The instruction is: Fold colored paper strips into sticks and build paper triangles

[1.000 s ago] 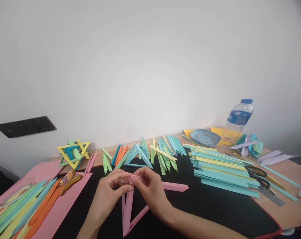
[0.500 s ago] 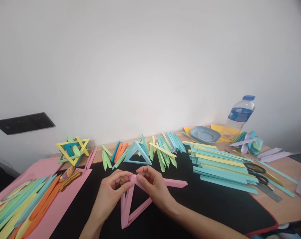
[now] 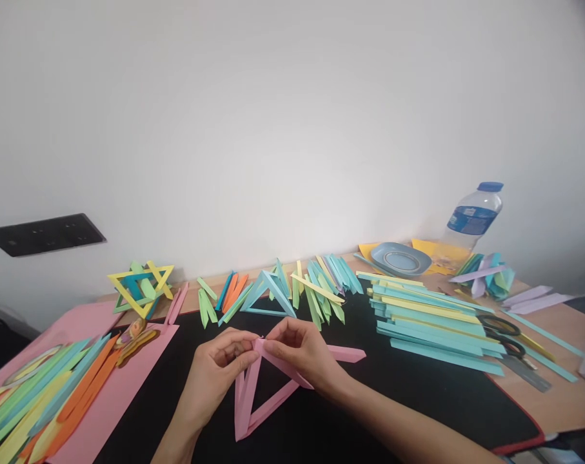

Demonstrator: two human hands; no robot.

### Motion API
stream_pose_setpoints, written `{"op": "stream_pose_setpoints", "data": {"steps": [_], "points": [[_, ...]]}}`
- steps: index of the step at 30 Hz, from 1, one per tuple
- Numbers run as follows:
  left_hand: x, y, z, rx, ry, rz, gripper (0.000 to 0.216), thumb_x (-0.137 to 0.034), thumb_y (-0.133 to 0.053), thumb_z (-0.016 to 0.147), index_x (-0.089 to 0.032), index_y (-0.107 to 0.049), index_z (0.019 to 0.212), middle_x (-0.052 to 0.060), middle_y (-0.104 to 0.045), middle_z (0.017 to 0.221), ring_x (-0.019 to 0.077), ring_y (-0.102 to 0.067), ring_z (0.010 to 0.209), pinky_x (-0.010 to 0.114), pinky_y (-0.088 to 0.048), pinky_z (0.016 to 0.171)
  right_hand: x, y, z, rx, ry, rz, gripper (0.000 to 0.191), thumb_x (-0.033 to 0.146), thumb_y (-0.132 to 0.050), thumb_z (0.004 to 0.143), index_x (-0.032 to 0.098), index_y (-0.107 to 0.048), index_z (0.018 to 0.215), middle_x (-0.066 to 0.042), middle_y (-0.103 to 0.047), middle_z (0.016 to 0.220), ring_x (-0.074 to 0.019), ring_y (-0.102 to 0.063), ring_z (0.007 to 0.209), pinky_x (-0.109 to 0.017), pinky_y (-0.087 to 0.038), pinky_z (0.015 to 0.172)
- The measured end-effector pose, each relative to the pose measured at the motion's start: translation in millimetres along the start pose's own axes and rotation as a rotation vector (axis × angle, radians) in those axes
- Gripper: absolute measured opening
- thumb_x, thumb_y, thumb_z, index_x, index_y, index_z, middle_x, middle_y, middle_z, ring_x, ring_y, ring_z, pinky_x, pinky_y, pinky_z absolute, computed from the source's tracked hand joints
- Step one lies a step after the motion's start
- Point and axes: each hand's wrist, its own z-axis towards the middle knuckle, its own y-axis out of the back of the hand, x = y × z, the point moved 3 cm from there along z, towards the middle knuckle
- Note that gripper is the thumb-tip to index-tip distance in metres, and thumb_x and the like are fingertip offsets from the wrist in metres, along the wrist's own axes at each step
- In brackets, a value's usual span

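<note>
A pink folded-paper frame (image 3: 246,403), built from flat strips into triangles, stands on the black mat in front of me. My left hand (image 3: 224,364) pinches its top corner from the left. On the other side of that corner, the thumb and fingers of my right hand (image 3: 304,354) are closed on the pink paper. One pink strip (image 3: 347,353) sticks out to the right behind my right hand. Just beyond my hands sits a light-blue paper triangle frame (image 3: 267,295). My right hand hides part of the pink frame.
Blue and yellow paper strips (image 3: 432,322), scissors (image 3: 502,328) and a ruler (image 3: 522,374) lie right. A blue dish (image 3: 401,259) and tilted-looking bottle (image 3: 473,219) stand behind. Coloured strips (image 3: 45,393) rest on pink paper (image 3: 142,367) at left, near a yellow-green paper star (image 3: 140,290).
My right hand has shifted slightly, and more of the pink strip below its fingers shows. Both hands keep their hold on the top corner. The view has tilted a little.
</note>
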Motion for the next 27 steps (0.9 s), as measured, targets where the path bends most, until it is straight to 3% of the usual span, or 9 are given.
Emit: {"op": "stream_pose_setpoints", "data": {"steps": [6, 12, 15, 20, 27], "points": [[2, -1, -1, -0.016, -0.015, -0.007, 0.02, -0.031, -0.073, 0.068, -0.018, -0.072, 0.083, 0.003, -0.065, 0.082, 0.0165, -0.062, 0.076, 0.023, -0.05, 0.07, 4, 1, 2, 0.038, -0.018, -0.039, 0.028, 0.033, -0.078, 0.064, 0.013, -0.06, 0.071, 0.002, -0.059, 0.064, -0.0071, -0.049, 0.058, -0.021, -0.038, 0.058], [4, 0, -3, -0.024, -0.043, 0.015, 0.021, -0.032, -0.071, 0.07, -0.018, -0.071, 0.087, 0.003, -0.063, 0.082, 0.0157, -0.06, 0.076, 0.023, -0.049, 0.069, 7, 2, 2, 0.146, 0.024, -0.1, 0.03, 0.032, -0.071, 0.074, 0.015, -0.065, 0.098, 0.004, -0.055, 0.061, -0.006, -0.043, 0.055, -0.02, -0.035, 0.055], [1, -1, -5, -0.012, -0.072, 0.048, 0.019, -0.033, -0.069, 0.072, -0.018, -0.07, 0.083, 0.003, -0.061, 0.079, 0.0152, -0.059, 0.073, 0.023, -0.049, 0.067, 9, 0, 0, 0.208, 0.032, -0.133, 0.027, 0.035, -0.067, 0.077, 0.016, -0.069, 0.095, 0.004, -0.052, 0.06, -0.0061, -0.04, 0.055, -0.021, -0.034, 0.055], [-8, -1, 1, 0.03, -0.121, 0.081, 0.019, -0.032, -0.066, 0.075, -0.018, -0.071, 0.087, 0.005, -0.061, 0.087, 0.0159, -0.059, 0.076, 0.025, -0.049, 0.07, 10, 1, -1, 0.125, 0.011, -0.094, 0.034, 0.039, -0.072, 0.071, 0.015, -0.067, 0.095, 0.003, -0.056, 0.063, -0.0073, -0.046, 0.057, -0.022, -0.037, 0.058], [-7, 4, 20, 0.227, -0.167, 0.071, 0.019, -0.029, -0.065, 0.078, -0.019, -0.073, 0.092, 0.006, -0.055, 0.09, 0.017, -0.056, 0.083, 0.026, -0.047, 0.073, 11, 1, -1, 0.031, -0.017, -0.13, 0.036, 0.043, -0.073, 0.068, 0.014, -0.064, 0.088, 0.003, -0.057, 0.061, -0.0089, -0.051, 0.057, -0.023, -0.041, 0.06]]}}
